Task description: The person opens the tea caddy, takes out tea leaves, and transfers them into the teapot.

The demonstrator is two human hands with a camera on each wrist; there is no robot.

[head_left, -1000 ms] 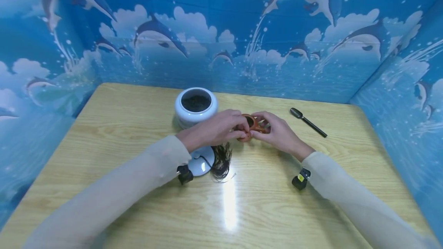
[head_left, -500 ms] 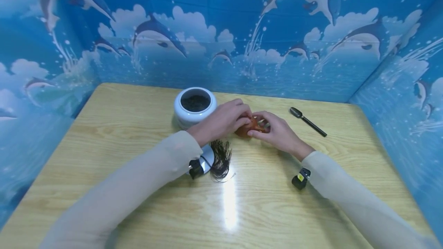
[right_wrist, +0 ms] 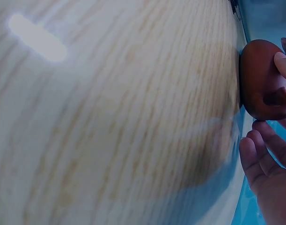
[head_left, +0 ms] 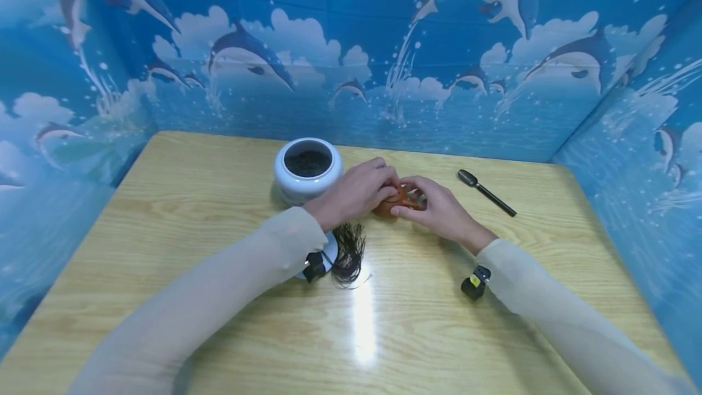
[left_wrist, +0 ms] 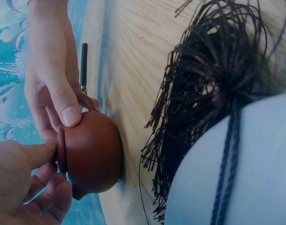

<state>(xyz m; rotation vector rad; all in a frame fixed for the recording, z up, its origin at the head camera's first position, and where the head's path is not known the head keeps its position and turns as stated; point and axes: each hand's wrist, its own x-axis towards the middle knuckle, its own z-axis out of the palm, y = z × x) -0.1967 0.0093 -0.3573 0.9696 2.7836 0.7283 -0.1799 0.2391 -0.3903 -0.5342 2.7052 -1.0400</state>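
A reddish-brown clay teapot (head_left: pixel 386 208) sits on the table between the two hands. My left hand (head_left: pixel 359 192) pinches the top of its lid (left_wrist: pixel 62 150), which lies over the pot's opening. At the handle side my right hand (head_left: pixel 439 211) holds the pot, with its thumb (left_wrist: pixel 70 115) pressed on the body near the lid. In the left wrist view the handle (left_wrist: pixel 86 101) shows partly behind that thumb. The right wrist view has the pot at its edge, partly cut off, with the right hand's fingers (right_wrist: pixel 262 150) beside it.
A white jar (head_left: pixel 308 186) with dark loose contents stands behind the left forearm. Nearer lies a round white piece (head_left: pixel 331 253), partly hidden by the sleeve, with a dark cord and tassel (head_left: pixel 348 253). A black scoop (head_left: pixel 487 193) lies at the right.
A second ago the pot's dark opening showed, with the lid held in front of it. The left hand has carried the lid up and back over the opening. The right hand stays put.
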